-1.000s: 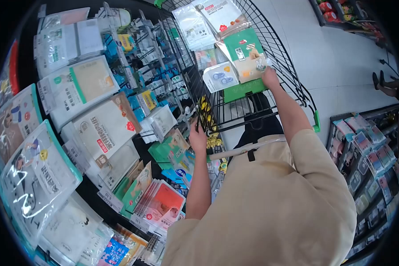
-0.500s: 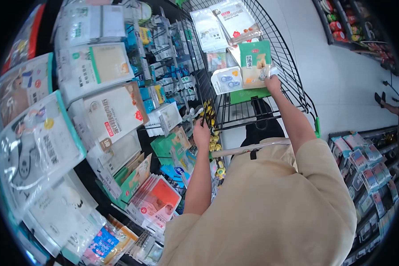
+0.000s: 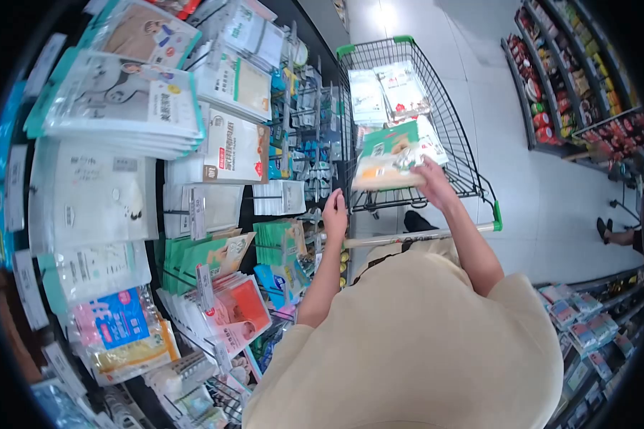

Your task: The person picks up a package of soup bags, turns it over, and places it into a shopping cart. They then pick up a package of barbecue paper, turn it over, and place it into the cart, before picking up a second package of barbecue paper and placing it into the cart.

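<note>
My right hand (image 3: 436, 184) grips the edge of a flat green and tan packet (image 3: 392, 159), which is tilted over the near end of the shopping cart's basket. Beneath and beyond the packet, white packets (image 3: 401, 82) with red marks lie in the cart (image 3: 447, 104). My left hand (image 3: 334, 211) is held up between the shelf and the cart, its fingers loosely curled together with nothing visible in them. Nearest to it on the shelf side are hanging green packets (image 3: 279, 239) and a stack of white packets (image 3: 279, 196).
Racks of hanging packaged goods (image 3: 236, 146) line my left side. The cart's handle (image 3: 401, 239) crosses in front of my body. Other shelves stand on the right, with snack goods (image 3: 544, 125) further off and small packages (image 3: 583, 322) nearer. A person's foot (image 3: 605, 230) shows at the far right.
My right hand has lifted and tilted the green and tan packet, shifting it slightly left and nearer. My left hand has moved a little right. The camera view has swung.
</note>
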Demonstrator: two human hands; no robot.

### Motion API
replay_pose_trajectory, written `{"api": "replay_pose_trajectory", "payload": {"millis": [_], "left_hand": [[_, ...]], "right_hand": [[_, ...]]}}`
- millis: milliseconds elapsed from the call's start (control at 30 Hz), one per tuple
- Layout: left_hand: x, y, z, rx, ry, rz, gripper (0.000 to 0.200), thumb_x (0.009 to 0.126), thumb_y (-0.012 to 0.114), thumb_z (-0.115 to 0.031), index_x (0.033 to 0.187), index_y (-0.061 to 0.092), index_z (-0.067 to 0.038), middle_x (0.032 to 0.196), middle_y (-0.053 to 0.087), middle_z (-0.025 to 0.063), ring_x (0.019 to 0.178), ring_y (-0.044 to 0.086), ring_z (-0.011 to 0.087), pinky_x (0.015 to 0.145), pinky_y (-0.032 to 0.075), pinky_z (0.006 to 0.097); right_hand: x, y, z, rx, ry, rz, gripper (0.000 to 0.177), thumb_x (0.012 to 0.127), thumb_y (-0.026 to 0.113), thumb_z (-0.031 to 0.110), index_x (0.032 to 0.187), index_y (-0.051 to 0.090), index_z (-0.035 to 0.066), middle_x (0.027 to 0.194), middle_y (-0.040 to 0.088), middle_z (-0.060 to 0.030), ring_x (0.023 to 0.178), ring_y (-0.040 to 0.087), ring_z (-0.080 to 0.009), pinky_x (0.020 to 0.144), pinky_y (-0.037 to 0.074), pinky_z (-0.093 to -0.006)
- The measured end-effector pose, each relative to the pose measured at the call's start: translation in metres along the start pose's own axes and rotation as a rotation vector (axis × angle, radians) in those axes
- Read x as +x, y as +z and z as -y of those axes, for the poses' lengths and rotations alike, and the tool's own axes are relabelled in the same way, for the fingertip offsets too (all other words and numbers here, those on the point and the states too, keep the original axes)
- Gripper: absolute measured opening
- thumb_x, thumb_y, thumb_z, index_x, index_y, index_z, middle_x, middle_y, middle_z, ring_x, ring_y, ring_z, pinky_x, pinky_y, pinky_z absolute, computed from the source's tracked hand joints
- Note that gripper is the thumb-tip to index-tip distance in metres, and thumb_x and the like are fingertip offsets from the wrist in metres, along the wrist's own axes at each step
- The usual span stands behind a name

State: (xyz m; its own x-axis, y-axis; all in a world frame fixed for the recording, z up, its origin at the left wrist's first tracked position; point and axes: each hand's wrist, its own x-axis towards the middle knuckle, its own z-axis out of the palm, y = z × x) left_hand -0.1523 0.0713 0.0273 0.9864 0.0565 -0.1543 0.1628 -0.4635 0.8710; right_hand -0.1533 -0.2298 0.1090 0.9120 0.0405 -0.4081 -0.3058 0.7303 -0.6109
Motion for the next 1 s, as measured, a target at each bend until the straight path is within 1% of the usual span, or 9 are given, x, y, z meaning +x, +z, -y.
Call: {"api": "replay_pose_trajectory", "payload": {"millis": [133, 233, 267, 367, 400, 533, 633, 800, 1000], "left_hand": [[-0.019, -0.026, -0.029, -1.011, -0.353, 0.096, 0.07, 0.1, 0.033, -0.057, 0.149, 0.027, -0.007, 0.14, 0.048, 0.0183, 0.117, 0.057, 0.0278, 0.1, 0.045, 0.0388], [-0.04, -0.062, -0.063, -1.237, -0.115, 0.119, 0.073, 0.098, 0.031, -0.061, 0.147, 0.031, -0.007, 0.139, 0.048, 0.0156, 0.118, 0.055, 0.0258, 0.099, 0.045, 0.0397], [-0.043, -0.07, -0.063, -1.288, -0.075, 0.055, 0.064, 0.101, 0.037, -0.054, 0.143, 0.037, -0.005, 0.136, 0.051, 0.0143, 0.118, 0.056, 0.0253, 0.099, 0.045, 0.0396], [-0.056, -0.096, -0.081, -1.064, -0.071, -0.145, 0.055, 0.101, 0.046, -0.043, 0.137, 0.043, -0.002, 0.13, 0.056, 0.0126, 0.114, 0.058, 0.0243, 0.097, 0.046, 0.0392], [-0.062, -0.106, -0.084, -1.095, -0.07, -0.166, 0.046, 0.099, 0.055, -0.032, 0.131, 0.049, 0.001, 0.123, 0.06, 0.0109, 0.109, 0.06, 0.0224, 0.094, 0.049, 0.0371], [-0.088, -0.128, -0.082, -1.038, -0.117, -0.383, 0.034, 0.095, 0.063, -0.026, 0.119, 0.057, -0.002, 0.112, 0.064, 0.0082, 0.101, 0.064, 0.0184, 0.086, 0.053, 0.033], [-0.113, -0.142, -0.091, -1.075, -0.159, -0.583, 0.033, 0.095, 0.063, -0.027, 0.117, 0.059, -0.003, 0.11, 0.065, 0.0071, 0.098, 0.064, 0.0171, 0.086, 0.052, 0.0324], [-0.141, -0.161, -0.075, -1.191, -0.116, -0.804, 0.034, 0.094, 0.064, -0.029, 0.112, 0.06, -0.001, 0.107, 0.066, 0.0071, 0.094, 0.064, 0.0147, 0.081, 0.052, 0.0296], [-0.157, -0.195, -0.074, -1.208, -0.039, -0.942, 0.036, 0.094, 0.065, -0.03, 0.113, 0.06, 0.0, 0.105, 0.066, 0.0079, 0.093, 0.064, 0.0154, 0.084, 0.051, 0.0302]], "right_hand": [[-0.037, 0.029, 0.011, -0.172, 0.1, 0.18, 0.034, 0.086, 0.063, 0.001, 0.118, 0.053, 0.002, 0.102, 0.065, -0.0054, 0.088, 0.063, -0.0105, 0.076, 0.052, -0.0259], [-0.03, 0.01, -0.013, -0.476, 0.17, 0.375, 0.025, 0.085, 0.067, 0.002, 0.107, 0.056, 0.004, 0.089, 0.064, 0.0015, 0.075, 0.058, -0.0034, 0.065, 0.045, -0.0199], [-0.03, 0.01, -0.017, -0.563, 0.155, 0.376, 0.023, 0.084, 0.067, 0.003, 0.105, 0.057, 0.004, 0.084, 0.063, 0.0037, 0.071, 0.055, -0.0014, 0.062, 0.041, -0.0184], [-0.032, 0.014, -0.028, -0.758, 0.121, 0.405, 0.019, 0.084, 0.069, 0.005, 0.101, 0.06, 0.003, 0.078, 0.062, 0.0053, 0.068, 0.053, 0.0002, 0.06, 0.039, -0.0169], [-0.038, 0.028, -0.024, -0.81, 0.13, 0.397, 0.019, 0.085, 0.069, 0.005, 0.101, 0.061, 0.003, 0.079, 0.063, 0.0045, 0.069, 0.054, -0.0004, 0.062, 0.041, -0.0173], [-0.035, 0.037, -0.044, -0.817, 0.136, 0.416, 0.019, 0.089, 0.067, 0.006, 0.107, 0.062, 0.001, 0.087, 0.068, 0.0, 0.077, 0.059, -0.0045, 0.072, 0.047, -0.0211], [-0.04, 0.054, -0.055, -0.731, 0.163, 0.356, 0.023, 0.091, 0.065, 0.005, 0.112, 0.059, 0.001, 0.092, 0.068, -0.0022, 0.08, 0.062, -0.0067, 0.076, 0.05, -0.0225], [-0.035, 0.078, -0.076, -0.749, 0.245, 0.479, 0.026, 0.092, 0.063, 0.005, 0.117, 0.056, 0.003, 0.099, 0.067, -0.0045, 0.085, 0.063, -0.0105, 0.078, 0.05, -0.0246], [-0.032, 0.128, -0.091, -0.713, 0.346, 0.547, 0.038, 0.093, 0.061, 0.008, 0.129, 0.047, 0.002, 0.113, 0.064, -0.0099, 0.099, 0.062, -0.0174, 0.089, 0.051, -0.0319]]}}
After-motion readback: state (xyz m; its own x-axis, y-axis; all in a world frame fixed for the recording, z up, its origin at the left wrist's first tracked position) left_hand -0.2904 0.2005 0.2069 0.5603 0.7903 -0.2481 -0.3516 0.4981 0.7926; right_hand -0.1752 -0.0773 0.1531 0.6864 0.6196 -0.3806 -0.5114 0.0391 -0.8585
